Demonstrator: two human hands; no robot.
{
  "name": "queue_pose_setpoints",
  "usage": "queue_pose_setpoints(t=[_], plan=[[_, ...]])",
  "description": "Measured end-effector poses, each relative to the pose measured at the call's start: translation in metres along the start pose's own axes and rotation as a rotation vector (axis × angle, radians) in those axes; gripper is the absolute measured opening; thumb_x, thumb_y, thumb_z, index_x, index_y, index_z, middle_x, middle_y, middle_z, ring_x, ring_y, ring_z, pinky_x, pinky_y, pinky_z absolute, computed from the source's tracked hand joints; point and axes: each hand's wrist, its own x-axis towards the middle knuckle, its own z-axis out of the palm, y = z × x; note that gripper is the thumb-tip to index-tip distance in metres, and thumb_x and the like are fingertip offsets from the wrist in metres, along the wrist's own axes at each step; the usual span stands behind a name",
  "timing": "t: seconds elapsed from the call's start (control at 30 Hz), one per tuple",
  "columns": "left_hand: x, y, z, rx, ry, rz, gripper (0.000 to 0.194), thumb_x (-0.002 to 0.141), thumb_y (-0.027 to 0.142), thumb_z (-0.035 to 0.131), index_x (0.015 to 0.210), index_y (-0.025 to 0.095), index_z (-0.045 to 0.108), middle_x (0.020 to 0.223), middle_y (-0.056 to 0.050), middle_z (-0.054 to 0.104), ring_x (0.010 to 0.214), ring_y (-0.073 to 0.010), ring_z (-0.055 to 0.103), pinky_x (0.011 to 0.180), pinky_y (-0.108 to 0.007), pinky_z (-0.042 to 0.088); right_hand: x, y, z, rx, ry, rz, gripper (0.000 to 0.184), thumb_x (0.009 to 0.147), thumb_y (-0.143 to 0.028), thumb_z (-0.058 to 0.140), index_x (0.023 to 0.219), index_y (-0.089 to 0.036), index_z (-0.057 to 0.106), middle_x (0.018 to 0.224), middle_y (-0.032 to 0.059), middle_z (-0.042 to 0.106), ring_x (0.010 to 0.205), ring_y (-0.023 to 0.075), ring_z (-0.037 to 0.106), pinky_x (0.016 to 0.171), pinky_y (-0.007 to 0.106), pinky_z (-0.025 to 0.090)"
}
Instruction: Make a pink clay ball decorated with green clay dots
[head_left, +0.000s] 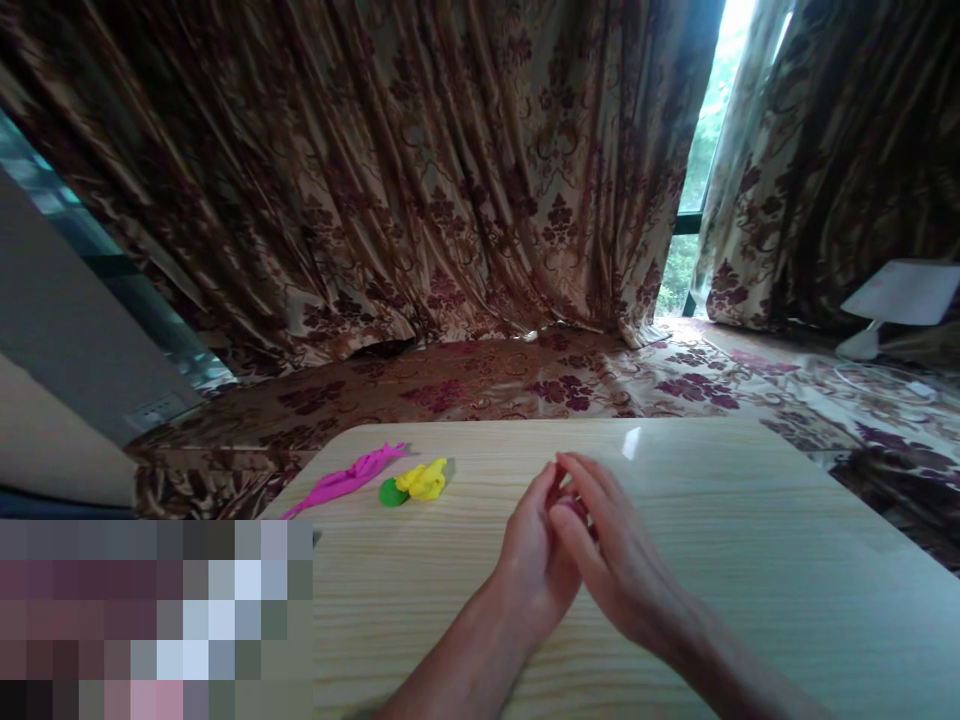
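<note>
My left hand point(534, 552) and my right hand point(609, 545) meet over the middle of a pale wooden table point(750, 560). Their fingers are pressed together around a small pink thing point(574, 506) that barely shows between them; I cannot make out what it is. To the left on the table lie a limp magenta balloon point(346, 480), a yellow balloon point(424, 479) and a green balloon point(391, 492), all uninflated and out of reach of my fingers.
Heavy floral curtains point(420, 170) hang behind the table, with the same cloth spread over the ledge point(525, 380). A white lamp point(892, 305) stands at the far right. A blurred patch covers the lower left corner.
</note>
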Motion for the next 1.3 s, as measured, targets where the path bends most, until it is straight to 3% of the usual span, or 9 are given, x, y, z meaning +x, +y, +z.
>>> queue_pose_setpoints(t=[0.1,0.2,0.37,0.43,0.57,0.73,0.97,1.17,1.3], plan=[[-0.008,0.007,0.008,-0.014,-0.069,-0.076,0.042,0.084,0.054,0.041,0.096,0.017,0.057,0.107,-0.01,0.061,0.097,-0.0226,0.061,0.08,-0.034,0.049,-0.007,-0.005,0.003,-0.065,-0.079,-0.099,0.046,0.091,-0.018,0.041,0.135,-0.013,0.034,0.137,0.013,0.043,0.13,0.0222,0.033,0.109,0.046,0.028],[-0.009,0.016,0.002,0.209,-0.062,0.071,0.055,0.084,0.06,0.033,0.117,0.02,0.051,0.129,-0.011,0.051,0.118,-0.0238,0.049,0.095,-0.038,0.042,-0.022,0.017,-0.015,-0.071,-0.194,-0.135,0.045,0.091,-0.012,0.034,0.136,-0.015,0.036,0.139,0.0111,0.042,0.13,0.0192,0.036,0.106,0.04,0.036],[0.005,0.024,-0.042,1.162,0.098,0.625,0.047,0.092,0.047,0.029,0.131,0.023,0.04,0.141,-0.006,0.039,0.132,-0.0183,0.031,0.11,-0.038,0.022,-0.082,0.053,-0.056,-0.309,-0.34,-0.055,0.044,0.089,-0.015,0.039,0.132,-0.02,0.046,0.139,0.0079,0.043,0.128,0.0237,0.04,0.101,0.043,0.042],[0.011,0.023,-0.064,1.605,0.059,0.782,0.042,0.091,0.039,0.034,0.126,0.019,0.045,0.138,-0.009,0.042,0.132,-0.0202,0.03,0.111,-0.041,0.018,-0.103,0.051,-0.062,-0.371,-0.422,-0.102,0.048,0.088,-0.023,0.046,0.136,-0.02,0.041,0.143,0.0074,0.038,0.13,0.0253,0.035,0.103,0.041,0.04],[0.017,0.017,-0.088,2.172,0.03,0.787,0.039,0.09,0.032,0.037,0.126,0.019,0.047,0.137,-0.011,0.044,0.131,-0.024,0.032,0.11,-0.048,0.02,-0.095,0.053,-0.056,-0.499,-0.487,-0.076,0.05,0.091,-0.031,0.042,0.139,-0.018,0.037,0.146,0.0073,0.03,0.134,0.0253,0.027,0.106,0.042,0.035],[0.017,0.014,-0.086,2.309,0.066,0.8,0.039,0.091,0.031,0.034,0.126,0.02,0.046,0.137,-0.011,0.043,0.13,-0.0233,0.033,0.108,-0.047,0.023,-0.048,0.082,-0.048,-0.63,-0.447,0.176,0.049,0.095,-0.028,0.027,0.137,-0.006,0.037,0.143,0.0151,0.032,0.133,0.0264,0.028,0.107,0.049,0.03],[0.014,0.013,-0.085,2.291,0.077,0.788,0.039,0.091,0.032,0.034,0.128,0.021,0.044,0.138,-0.01,0.041,0.131,-0.024,0.031,0.108,-0.048,0.021,-0.107,0.053,-0.061,-0.584,-0.489,-0.091,0.055,0.091,-0.03,0.04,0.143,-0.022,0.026,0.147,0.0061,0.026,0.133,0.0243,0.028,0.105,0.045,0.035],[0.014,0.014,-0.084,2.272,0.062,0.769,0.039,0.091,0.032,0.033,0.127,0.02,0.044,0.138,-0.011,0.041,0.131,-0.0242,0.03,0.109,-0.048,0.02,-0.04,0.085,-0.04,-0.691,-0.454,0.195,0.048,0.095,-0.031,0.025,0.134,-0.007,0.042,0.143,0.0162,0.033,0.132,0.0272,0.03,0.103,0.053,0.032],[0.013,0.013,-0.083,2.257,0.061,0.772,0.039,0.091,0.032,0.033,0.127,0.02,0.044,0.138,-0.011,0.041,0.131,-0.0241,0.03,0.109,-0.048,0.02,-0.064,0.071,-0.048,-0.664,-0.503,0.059,0.048,0.094,-0.032,0.03,0.136,-0.012,0.04,0.143,0.0113,0.034,0.132,0.025,0.031,0.106,0.049,0.031]])
